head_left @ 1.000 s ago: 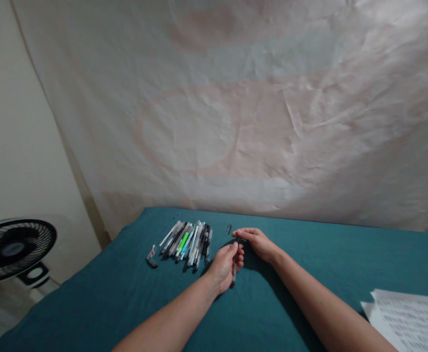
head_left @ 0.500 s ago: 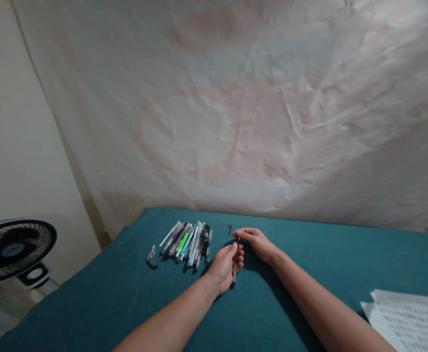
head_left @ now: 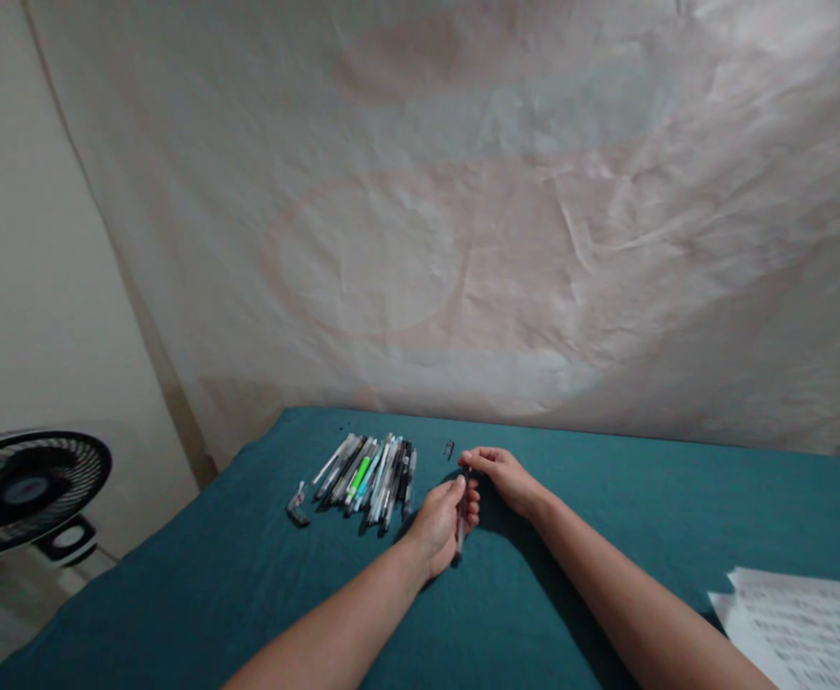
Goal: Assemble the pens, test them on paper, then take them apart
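Observation:
My left hand point(head_left: 440, 522) is curled round a dark pen point(head_left: 458, 522), which stands nearly upright over the teal cloth point(head_left: 262, 575). Just beyond it, my right hand point(head_left: 504, 475) pinches the pen's top end with its fingertips. A small dark cap point(head_left: 449, 448) lies on the cloth a little past both hands. To the left of my hands lies a row of several pens point(head_left: 369, 469), white, black and one green, side by side.
A small dark piece point(head_left: 296, 508) lies at the left end of the pen row. Printed sheets of paper point(head_left: 808, 623) sit at the lower right. A black fan point(head_left: 21, 489) stands off the table's left side. A creased pale sheet hangs behind.
My right hand's fingertips have closed in slightly on the pen's top end. Both arms otherwise stay in place.

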### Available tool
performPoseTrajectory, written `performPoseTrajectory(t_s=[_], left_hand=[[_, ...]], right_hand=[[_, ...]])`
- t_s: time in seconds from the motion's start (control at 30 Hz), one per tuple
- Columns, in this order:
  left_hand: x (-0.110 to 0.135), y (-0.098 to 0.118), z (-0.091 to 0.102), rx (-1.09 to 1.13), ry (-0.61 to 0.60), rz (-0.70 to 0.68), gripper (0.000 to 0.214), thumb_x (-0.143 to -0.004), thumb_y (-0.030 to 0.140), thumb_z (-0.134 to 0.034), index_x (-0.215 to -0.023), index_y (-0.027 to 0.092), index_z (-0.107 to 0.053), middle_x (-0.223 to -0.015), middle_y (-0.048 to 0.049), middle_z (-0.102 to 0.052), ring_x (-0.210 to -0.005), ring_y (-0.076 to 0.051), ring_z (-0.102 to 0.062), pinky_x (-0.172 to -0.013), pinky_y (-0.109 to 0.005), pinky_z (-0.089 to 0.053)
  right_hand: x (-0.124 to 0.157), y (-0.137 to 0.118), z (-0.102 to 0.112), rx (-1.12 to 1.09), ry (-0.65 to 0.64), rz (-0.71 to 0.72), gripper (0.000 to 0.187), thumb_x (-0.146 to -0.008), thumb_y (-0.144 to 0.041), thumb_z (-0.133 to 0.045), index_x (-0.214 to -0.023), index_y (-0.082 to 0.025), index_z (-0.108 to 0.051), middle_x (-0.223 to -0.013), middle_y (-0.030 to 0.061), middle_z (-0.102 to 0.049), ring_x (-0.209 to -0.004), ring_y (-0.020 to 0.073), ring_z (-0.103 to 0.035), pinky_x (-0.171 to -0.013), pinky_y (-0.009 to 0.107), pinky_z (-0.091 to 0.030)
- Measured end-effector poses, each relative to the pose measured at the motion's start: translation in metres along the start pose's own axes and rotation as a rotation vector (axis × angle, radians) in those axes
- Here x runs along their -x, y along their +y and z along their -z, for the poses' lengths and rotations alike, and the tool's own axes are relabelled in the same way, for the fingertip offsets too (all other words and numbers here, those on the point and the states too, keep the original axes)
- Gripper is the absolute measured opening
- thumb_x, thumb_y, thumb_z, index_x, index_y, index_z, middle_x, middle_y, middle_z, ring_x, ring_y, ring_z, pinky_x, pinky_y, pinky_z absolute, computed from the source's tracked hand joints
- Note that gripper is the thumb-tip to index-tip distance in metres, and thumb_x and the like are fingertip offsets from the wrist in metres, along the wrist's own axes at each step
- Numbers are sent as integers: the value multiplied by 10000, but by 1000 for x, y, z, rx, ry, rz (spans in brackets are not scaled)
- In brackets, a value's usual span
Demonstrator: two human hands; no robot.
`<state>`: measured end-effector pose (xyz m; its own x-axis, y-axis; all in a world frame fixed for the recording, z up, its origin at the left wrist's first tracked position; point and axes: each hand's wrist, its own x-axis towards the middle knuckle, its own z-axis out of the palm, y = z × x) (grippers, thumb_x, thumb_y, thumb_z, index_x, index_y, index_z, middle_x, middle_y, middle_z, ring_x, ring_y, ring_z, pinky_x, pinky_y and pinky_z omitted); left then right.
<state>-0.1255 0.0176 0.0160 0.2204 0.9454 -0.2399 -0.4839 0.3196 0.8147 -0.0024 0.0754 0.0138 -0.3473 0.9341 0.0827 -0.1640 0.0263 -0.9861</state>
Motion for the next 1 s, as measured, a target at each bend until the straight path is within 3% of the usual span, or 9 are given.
performPoseTrajectory(t_s=[0.2,0.37,0.47,0.6,0.77,1.0], left_hand=[[-1,-1,3,1,-4,10,222,-786,318,-490,-855,112,-535,-638,-6,-511,-496,-45,-478,-481,-156,-387],[-1,-1,2,-8,-1,4,217,-790,318,-483,-842,114,-533,-630,-8,-512,-496,-46,-479,-476,-154,-386],[-1,0,1,-11,-5,5,210,-792,313,-480,-830,114,-535,-633,-8,-517,-488,-45,-478,-473,-154,-386],[0,0,1,-10,-22,24,220,-792,319,-479,-844,115,-544,-649,-10,-528,-499,-47,-489,-484,-160,-393],[0,-1,3,-30,-44,46,223,-784,321,-489,-849,116,-545,-662,-13,-528,-513,-51,-493,-489,-163,-390],[1,1,2,-50,-86,67,214,-785,312,-481,-812,106,-533,-636,-8,-493,-476,-35,-441,-422,-145,-289]], right_hand=[[0,-4,1,-3,6,45,342,-679,-469,-568,-762,-146,-641,-691,39,-572,-622,120,-489,-617,254,-362],[0,-2,-2,31,17,29,319,-661,-462,-594,-644,-145,-563,-578,4,-528,-513,92,-443,-528,233,-334],[-1,1,-1,38,23,16,332,-650,-468,-600,-675,-138,-577,-544,0,-512,-503,99,-441,-506,234,-329],[-3,4,4,-15,34,37,317,-648,-443,-609,-732,-138,-627,-670,43,-572,-613,128,-497,-596,253,-371],[-10,8,7,-157,116,82,264,-644,-414,-611,-766,-182,-646,-832,62,-604,-751,160,-524,-701,273,-390],[-14,3,9,-244,210,56,247,-618,-359,-645,-792,-185,-659,-805,56,-602,-716,156,-530,-688,273,-410]])
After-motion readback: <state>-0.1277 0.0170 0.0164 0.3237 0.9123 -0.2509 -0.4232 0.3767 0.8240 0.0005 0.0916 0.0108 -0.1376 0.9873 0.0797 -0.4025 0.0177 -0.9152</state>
